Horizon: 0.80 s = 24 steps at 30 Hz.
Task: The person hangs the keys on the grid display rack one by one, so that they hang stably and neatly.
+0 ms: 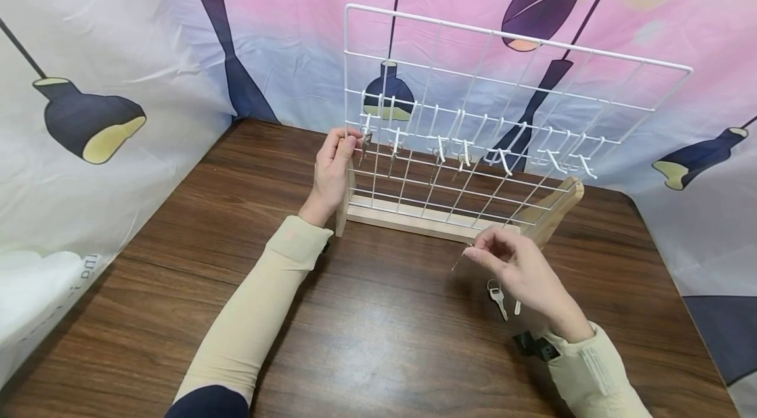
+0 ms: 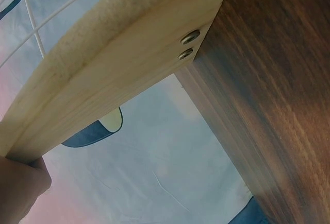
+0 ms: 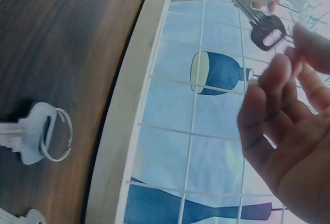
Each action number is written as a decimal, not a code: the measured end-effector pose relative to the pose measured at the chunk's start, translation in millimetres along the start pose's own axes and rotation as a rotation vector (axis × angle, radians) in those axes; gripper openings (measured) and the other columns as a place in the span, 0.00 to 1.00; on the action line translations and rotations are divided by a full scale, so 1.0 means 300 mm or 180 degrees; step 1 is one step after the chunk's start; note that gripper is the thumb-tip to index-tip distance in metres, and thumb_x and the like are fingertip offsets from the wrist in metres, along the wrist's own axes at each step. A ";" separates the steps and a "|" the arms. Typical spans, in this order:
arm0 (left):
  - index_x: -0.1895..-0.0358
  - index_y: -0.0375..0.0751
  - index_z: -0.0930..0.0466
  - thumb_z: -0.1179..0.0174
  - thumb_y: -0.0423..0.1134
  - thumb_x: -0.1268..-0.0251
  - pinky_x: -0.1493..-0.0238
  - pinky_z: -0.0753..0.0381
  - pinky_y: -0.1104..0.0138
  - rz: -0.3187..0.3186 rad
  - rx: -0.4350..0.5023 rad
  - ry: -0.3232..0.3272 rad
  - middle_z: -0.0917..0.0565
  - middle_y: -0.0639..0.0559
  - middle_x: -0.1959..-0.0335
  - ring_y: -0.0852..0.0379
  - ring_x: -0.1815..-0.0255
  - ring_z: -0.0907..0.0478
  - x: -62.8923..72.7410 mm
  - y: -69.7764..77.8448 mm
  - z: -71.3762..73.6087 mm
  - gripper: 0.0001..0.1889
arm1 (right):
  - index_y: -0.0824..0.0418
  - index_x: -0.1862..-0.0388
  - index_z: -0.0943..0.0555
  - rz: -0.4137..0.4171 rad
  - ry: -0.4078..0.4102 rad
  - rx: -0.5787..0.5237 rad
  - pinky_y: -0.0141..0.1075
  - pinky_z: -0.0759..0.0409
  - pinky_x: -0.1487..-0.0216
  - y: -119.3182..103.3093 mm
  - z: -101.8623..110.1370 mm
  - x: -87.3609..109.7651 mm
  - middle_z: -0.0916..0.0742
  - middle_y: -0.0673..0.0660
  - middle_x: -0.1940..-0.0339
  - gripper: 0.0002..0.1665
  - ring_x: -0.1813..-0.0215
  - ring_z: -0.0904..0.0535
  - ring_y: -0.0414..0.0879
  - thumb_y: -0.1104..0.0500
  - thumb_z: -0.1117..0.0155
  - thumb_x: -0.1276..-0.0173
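My right hand (image 1: 511,267) pinches the ring of a single key (image 3: 265,28) between thumb and forefinger, in front of the rack's wooden base (image 1: 414,221). In the right wrist view the key's blade points up and away from the fingertips. My left hand (image 1: 332,168) grips the top of the rack's left wooden side support (image 2: 103,74). A white wire grid (image 1: 514,37) leans back between the two side supports. On its left-hand hooks hang several keys (image 1: 437,168). Below my right hand, a key with a ring (image 1: 497,298) and another key (image 1: 517,307) lie on the table.
More white hooks (image 1: 552,160) stick out on the grid's right side. The rack's right wooden support (image 1: 552,211) stands just beyond my right hand. Dark brown wood-grain table (image 1: 355,339) extends in front, with a printed cloth (image 1: 296,43) hanging behind and beside it.
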State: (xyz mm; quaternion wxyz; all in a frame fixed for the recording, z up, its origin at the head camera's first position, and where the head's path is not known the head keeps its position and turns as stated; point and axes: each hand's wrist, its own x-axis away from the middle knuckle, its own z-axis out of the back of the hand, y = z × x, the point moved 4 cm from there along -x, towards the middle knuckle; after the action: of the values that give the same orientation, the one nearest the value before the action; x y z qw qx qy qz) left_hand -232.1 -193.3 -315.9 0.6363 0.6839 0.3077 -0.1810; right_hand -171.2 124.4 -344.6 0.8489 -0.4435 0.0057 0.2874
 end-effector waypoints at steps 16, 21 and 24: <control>0.54 0.19 0.32 0.58 0.29 0.24 0.56 0.23 0.68 -0.0026 0.0020 -0.0011 0.23 0.55 0.66 0.60 0.63 0.25 -0.001 -0.006 0.003 0.11 | 0.75 0.67 0.25 0.0734 0.1252 -0.1166 0.26 0.28 0.75 -0.089 0.076 -0.044 0.20 0.54 0.75 0.06 0.75 0.26 0.42 0.80 0.38 0.40; 0.54 0.18 0.32 0.58 0.28 0.24 0.56 0.23 0.69 -0.0022 0.0031 -0.0011 0.24 0.55 0.66 0.59 0.63 0.25 -0.001 -0.006 0.002 0.11 | 0.79 0.67 0.28 0.0996 0.1407 -0.1591 0.27 0.29 0.75 -0.105 0.091 -0.060 0.19 0.55 0.76 0.06 0.76 0.24 0.42 0.81 0.40 0.40; 0.54 0.19 0.32 0.58 0.28 0.24 0.56 0.23 0.69 -0.0033 0.0028 -0.0004 0.23 0.55 0.66 0.59 0.63 0.25 -0.001 -0.007 0.001 0.11 | 0.79 0.68 0.28 0.1018 0.1478 -0.1696 0.27 0.29 0.75 -0.110 0.097 -0.067 0.19 0.55 0.75 0.05 0.76 0.24 0.42 0.81 0.40 0.39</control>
State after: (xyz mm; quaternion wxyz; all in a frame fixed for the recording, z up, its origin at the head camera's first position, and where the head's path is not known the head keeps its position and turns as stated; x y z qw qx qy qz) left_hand -233.6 -193.8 -317.3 0.6325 0.6850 0.3100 -0.1861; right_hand -178.8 122.1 -296.8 0.6246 -0.6952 0.1920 0.2995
